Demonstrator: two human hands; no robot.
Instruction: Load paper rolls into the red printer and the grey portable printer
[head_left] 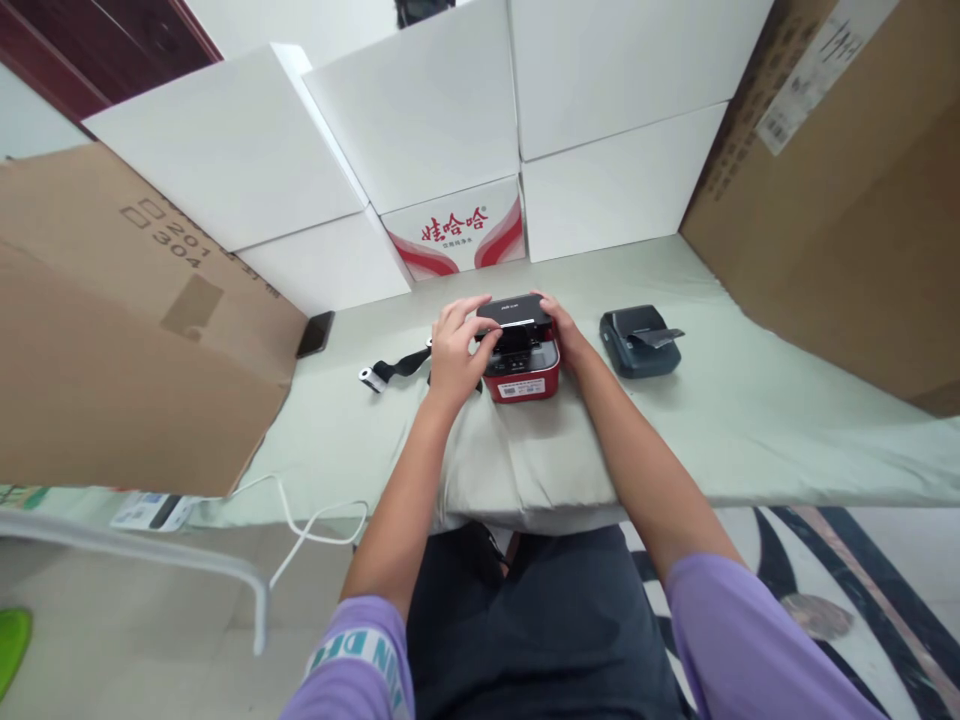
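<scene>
A small red box-shaped device (523, 386) with a raised black lid (515, 310) stands on the cloth, its front label towards me. It resembles a small label printer, but I cannot be sure. My left hand (459, 350) holds the lid's left side, thumb and forefinger bent at its front edge. Around the right side of the device curls my right hand (564, 328), its fingertips on the lid's right edge. The inside below the lid is dark and partly hidden. Left of my left hand lies a black strap (405, 365) with a pale end piece.
A dark portable printer (637, 342) with a strip sticking out sits to the right. A phone (316, 334) lies by the left cardboard panel (135, 330). White boxes (420, 110) wall the back, and another cardboard panel (855, 210) stands right. A white cable (300, 530) hangs over the front edge.
</scene>
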